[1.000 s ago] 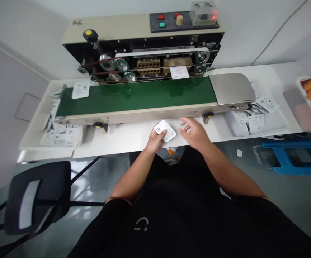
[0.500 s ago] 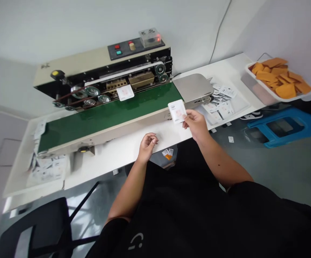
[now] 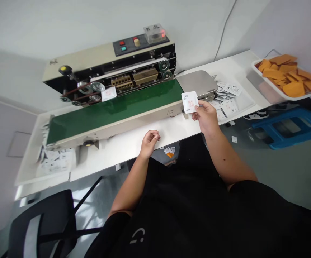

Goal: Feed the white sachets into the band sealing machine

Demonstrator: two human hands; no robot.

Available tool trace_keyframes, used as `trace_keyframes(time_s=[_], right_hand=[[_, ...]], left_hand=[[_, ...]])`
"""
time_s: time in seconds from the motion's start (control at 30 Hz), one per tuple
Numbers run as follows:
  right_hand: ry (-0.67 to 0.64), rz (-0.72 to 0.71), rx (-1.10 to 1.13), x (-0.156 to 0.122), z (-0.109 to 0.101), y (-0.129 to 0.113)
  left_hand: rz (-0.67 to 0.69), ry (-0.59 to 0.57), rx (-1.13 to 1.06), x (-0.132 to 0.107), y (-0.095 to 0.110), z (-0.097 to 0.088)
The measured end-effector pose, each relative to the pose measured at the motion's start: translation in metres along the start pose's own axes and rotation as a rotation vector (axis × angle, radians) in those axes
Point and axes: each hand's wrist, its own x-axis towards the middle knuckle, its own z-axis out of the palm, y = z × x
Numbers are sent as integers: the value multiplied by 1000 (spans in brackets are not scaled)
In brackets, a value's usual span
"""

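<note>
While pinching a white packet (image 3: 189,101) in the right hand (image 3: 206,114), in the head view, holding it up near the right front corner of the green belt (image 3: 112,111). Hanging the left hand (image 3: 150,143), loose and unclenched, over the front edge of the counter (image 3: 177,130). Showing a second packet (image 3: 108,94) at the belt's back edge.

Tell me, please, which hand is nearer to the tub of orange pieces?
Right: the right hand, holding a white packet, is left of the tub; the left hand is farther left, near the front edge of the table.
</note>
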Motion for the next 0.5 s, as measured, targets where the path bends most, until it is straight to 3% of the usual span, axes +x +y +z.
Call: trace_keyframes(time_s=[0.2,0.3,0.4,0.5], right_hand=[[14,51,47,-3,1,1],[79,12,68,6,-8,-7],[202,-71,34,28,-29,-22],[464,-167,-45,55,-65,-34]], left_hand=[[-7,2,-3,0,-1,-1],[0,-2,-5,0,-2,-1],[-2,-3,-3,0,-2,-2],[-12,-2,-2,0,-1,-1]])
